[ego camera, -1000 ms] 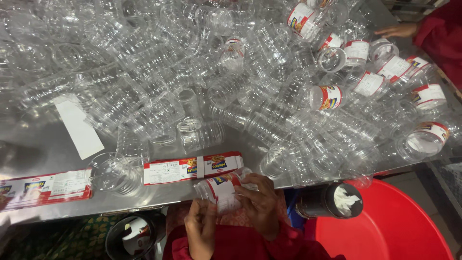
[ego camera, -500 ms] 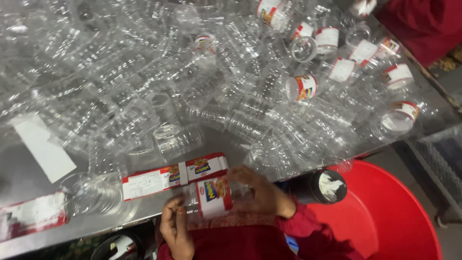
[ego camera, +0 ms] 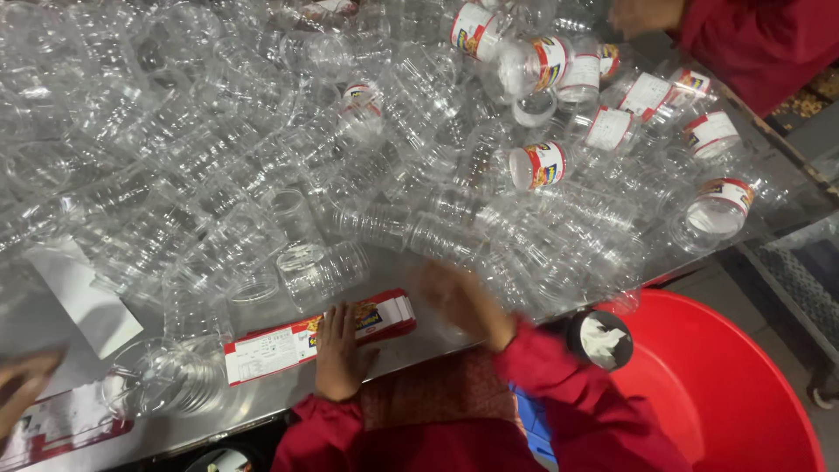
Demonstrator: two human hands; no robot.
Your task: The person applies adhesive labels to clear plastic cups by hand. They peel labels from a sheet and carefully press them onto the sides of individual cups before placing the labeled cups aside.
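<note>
My left hand (ego camera: 339, 350) lies flat on a red and white label strip (ego camera: 288, 343) on the metal table (ego camera: 419, 345), near the front edge. My right hand (ego camera: 456, 299) is blurred and reaches out over the table to the edge of a large heap of clear plastic jars (ego camera: 262, 157); I see nothing in it. A clear jar (ego camera: 322, 271) lies on its side just beyond the strip. Another clear jar (ego camera: 170, 378) lies to the left of it. Both sleeves are red.
Several labelled jars (ego camera: 537, 166) lie at the back right of the heap. A red tub (ego camera: 743, 385) stands low right, beside a dark round container (ego camera: 599, 337). A white paper sheet (ego camera: 83, 301) lies left. Another person's hand (ego camera: 24, 389) shows bottom left; a red-sleeved person (ego camera: 743, 44) is top right.
The labelled jar I held in both hands in front of me is gone from them. My left hand dropped onto the label strip and my right hand moved out toward the jar heap.
</note>
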